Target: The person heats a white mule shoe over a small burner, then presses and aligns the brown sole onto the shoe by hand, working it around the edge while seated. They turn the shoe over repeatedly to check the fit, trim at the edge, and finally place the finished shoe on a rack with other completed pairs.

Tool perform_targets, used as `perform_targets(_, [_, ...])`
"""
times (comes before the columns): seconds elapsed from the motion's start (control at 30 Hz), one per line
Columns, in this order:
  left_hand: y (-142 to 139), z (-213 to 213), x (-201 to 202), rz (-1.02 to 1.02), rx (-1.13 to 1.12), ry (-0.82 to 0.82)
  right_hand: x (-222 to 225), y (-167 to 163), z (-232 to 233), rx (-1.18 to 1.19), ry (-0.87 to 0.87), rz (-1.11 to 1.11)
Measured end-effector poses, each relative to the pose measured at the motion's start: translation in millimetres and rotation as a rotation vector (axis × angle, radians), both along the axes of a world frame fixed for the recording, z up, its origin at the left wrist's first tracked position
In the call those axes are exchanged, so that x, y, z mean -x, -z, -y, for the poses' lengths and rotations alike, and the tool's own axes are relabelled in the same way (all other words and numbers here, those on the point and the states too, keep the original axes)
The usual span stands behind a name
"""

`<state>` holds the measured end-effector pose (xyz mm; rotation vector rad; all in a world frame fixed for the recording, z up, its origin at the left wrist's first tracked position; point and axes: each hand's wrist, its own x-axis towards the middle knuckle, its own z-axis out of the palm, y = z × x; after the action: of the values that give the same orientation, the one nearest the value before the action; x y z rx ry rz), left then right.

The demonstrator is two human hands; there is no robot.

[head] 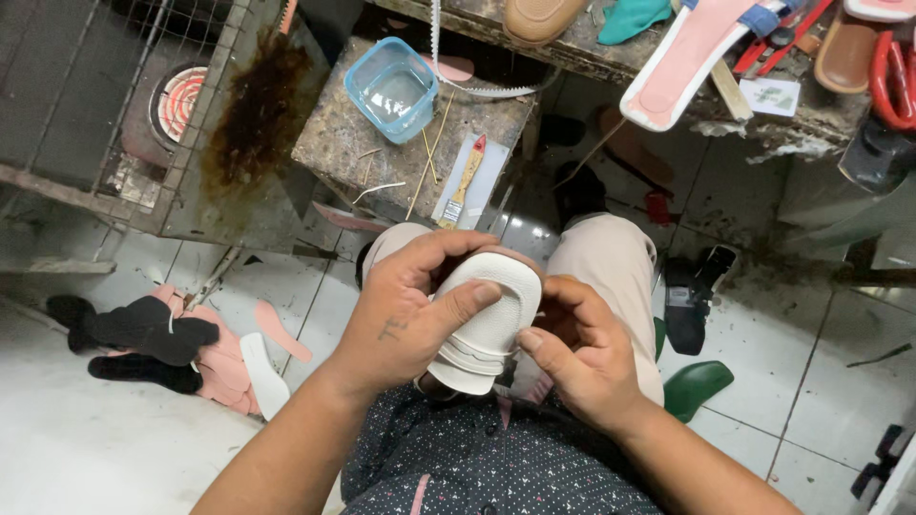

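Both hands on small white leather shoe (480, 329) over my lap: left hand (405, 319) wraps it, thumb pressing; right hand (577, 358) pinches its edge. Loose pinch could let upper slip.

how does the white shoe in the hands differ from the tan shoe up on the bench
The white shoe is gripped by the left hand and right hand over the lap; the tan shoe lies untouched on the bench. White shows whole; tan is cut off by the frame. Both look like small loafer-style shoes.
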<state>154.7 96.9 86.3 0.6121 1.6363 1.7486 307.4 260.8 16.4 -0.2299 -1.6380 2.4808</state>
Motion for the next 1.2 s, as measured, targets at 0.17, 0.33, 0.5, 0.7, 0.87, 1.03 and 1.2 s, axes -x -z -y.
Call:
perform_targets(0.17, [2.9,1.3,-7.9,0.011,0.044,0.047,7.2,-8.3,-2.5,-0.272,0.131,-0.090])
perform_targets(0.33, [4.0,-0.3,-12.8,0.113,0.062,0.043,10.8,-11.6,-6.3,-0.527,0.149,-0.158])
perform_targets(0.5, [9.3,-0.4,-17.7,-0.123,0.104,0.046,11.6,-10.0,-19.7,-0.763,0.135,-0.238])
perform_targets(0.7, [32.2,1.9,-7.3,0.135,0.081,0.261,-2.1,-5.1,-44.2,-0.177,-0.024,0.003])
perform_targets(0.87, [41.1,17.9,-2.7,0.368,-0.046,0.679,-2.1,4.4,-60.9,0.215,-0.019,-0.148])
perform_targets(1.03, [34.0,31.9,-27.6,0.269,0.155,0.541,-5.9,2.6,-65.5,0.227,-0.077,-0.140])
perform_targets(1.2, [39.0,40.3,-31.7,0.637,0.198,0.577,-5.2,3.9,-68.4,0.210,-0.094,-0.115])
